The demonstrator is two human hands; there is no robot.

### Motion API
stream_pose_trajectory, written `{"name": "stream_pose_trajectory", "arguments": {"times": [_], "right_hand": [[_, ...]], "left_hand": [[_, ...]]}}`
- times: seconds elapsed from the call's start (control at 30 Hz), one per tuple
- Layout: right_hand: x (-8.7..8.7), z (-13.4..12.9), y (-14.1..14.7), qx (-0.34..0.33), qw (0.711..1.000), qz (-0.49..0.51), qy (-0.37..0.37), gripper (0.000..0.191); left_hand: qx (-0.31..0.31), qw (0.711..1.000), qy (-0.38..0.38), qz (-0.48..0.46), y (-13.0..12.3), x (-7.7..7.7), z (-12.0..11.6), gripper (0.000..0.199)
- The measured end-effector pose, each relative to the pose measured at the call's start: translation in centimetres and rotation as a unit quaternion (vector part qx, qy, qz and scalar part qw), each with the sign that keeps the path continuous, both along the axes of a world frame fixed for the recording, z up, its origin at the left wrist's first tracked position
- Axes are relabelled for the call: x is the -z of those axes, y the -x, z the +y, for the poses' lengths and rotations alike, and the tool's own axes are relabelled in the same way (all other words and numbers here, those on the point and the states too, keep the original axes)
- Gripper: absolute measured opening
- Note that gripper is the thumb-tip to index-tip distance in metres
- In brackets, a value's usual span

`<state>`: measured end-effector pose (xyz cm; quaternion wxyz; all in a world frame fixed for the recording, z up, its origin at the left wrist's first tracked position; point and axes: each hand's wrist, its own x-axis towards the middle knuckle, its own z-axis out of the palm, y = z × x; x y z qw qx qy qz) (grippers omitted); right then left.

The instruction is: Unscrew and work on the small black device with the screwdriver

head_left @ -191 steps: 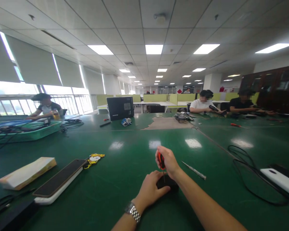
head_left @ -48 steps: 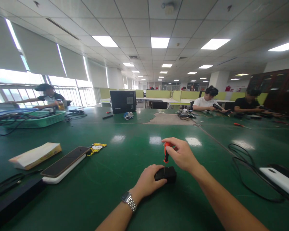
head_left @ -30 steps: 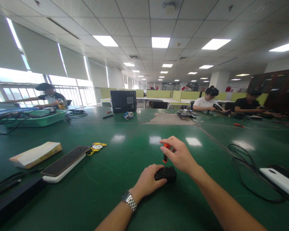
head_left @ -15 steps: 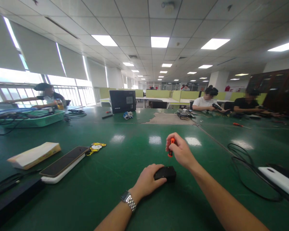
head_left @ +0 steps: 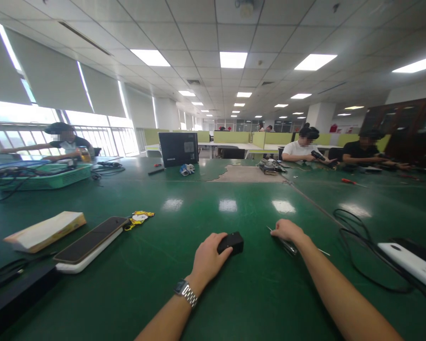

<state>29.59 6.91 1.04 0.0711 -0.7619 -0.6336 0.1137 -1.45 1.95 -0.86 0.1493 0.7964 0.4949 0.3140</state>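
My left hand (head_left: 208,258), with a metal-band watch at its wrist, is wrapped around a small black box-shaped object (head_left: 236,242) on the green table. The fingers lie over its left part and hide it there. To the right, my right hand (head_left: 287,230) is low at the tabletop with its fingers closed together. A thin metal shaft (head_left: 269,228) pokes out at its fingertips; whatever it belongs to is hidden. Under this hand lies a silvery tool (head_left: 289,248), partly covered. A thin light rod (head_left: 324,252) shows just beyond the forearm.
On the left lie a phone (head_left: 92,240) on a white case, a tissue pack (head_left: 46,231) and a long black box (head_left: 17,296). A black cable (head_left: 364,274) and a white device (head_left: 410,265) are at right. Farther off are a green basket (head_left: 53,179), a monitor-like panel (head_left: 178,149) and co-workers.
My right hand has come down and right to the tabletop; the orange-and-black screwdriver handle it held raised is out of sight. My left hand and the black object have shifted slightly left and away.
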Motion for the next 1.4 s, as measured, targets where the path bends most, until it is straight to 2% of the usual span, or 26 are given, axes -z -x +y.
{"name": "stream_pose_trajectory", "arguments": {"times": [0.1, 0.27, 0.37, 0.47, 0.5, 0.6, 0.77, 0.9, 1.17, 1.4], "right_hand": [[-0.3, 0.4, 0.0, -0.033, 0.999, 0.017, 0.008, 0.017], [-2.7, -0.3, 1.7, -0.136, 0.986, 0.095, 0.025, 0.021], [-3.8, -1.5, 3.6, -0.210, 0.961, 0.167, 0.062, 0.022], [-4.1, -2.5, 5.5, -0.268, 0.920, 0.246, 0.146, 0.019], [-4.1, -2.7, 6.0, -0.273, 0.912, 0.256, 0.168, 0.019], [-3.9, -2.8, 6.9, -0.269, 0.913, 0.245, 0.184, 0.016], [-3.6, -2.6, 6.8, -0.300, 0.912, 0.222, 0.171, 0.014], [-3.9, -2.5, 6.3, -0.300, 0.918, 0.212, 0.151, 0.017], [-4.2, -2.7, 5.7, -0.259, 0.926, 0.226, 0.153, 0.026], [-4.1, -2.7, 6.0, -0.268, 0.925, 0.235, 0.133, 0.027]], "left_hand": [[-0.008, 1.000, 0.010, 0.009, 0.1, -0.1, 0.1, 0.037], [-0.007, 1.000, 0.011, -0.006, -0.1, -0.2, 0.2, 0.035], [-0.010, 1.000, 0.010, -0.013, -0.1, -0.2, 0.3, 0.031], [-0.012, 1.000, -0.001, -0.006, -0.2, -0.2, 0.4, 0.030], [-0.012, 1.000, -0.007, 0.001, -0.3, -0.2, 0.5, 0.029], [-0.012, 0.999, -0.025, 0.024, -0.4, -0.3, 0.5, 0.029], [-0.007, 0.997, -0.045, 0.064, -0.5, -0.9, 0.3, 0.028], [-0.006, 0.996, -0.038, 0.085, -0.5, -1.3, 0.2, 0.029], [-0.022, 0.997, -0.019, 0.073, -0.3, -1.4, 0.5, 0.030], [-0.022, 0.997, -0.018, 0.067, -0.2, -1.2, 0.8, 0.030]]}}
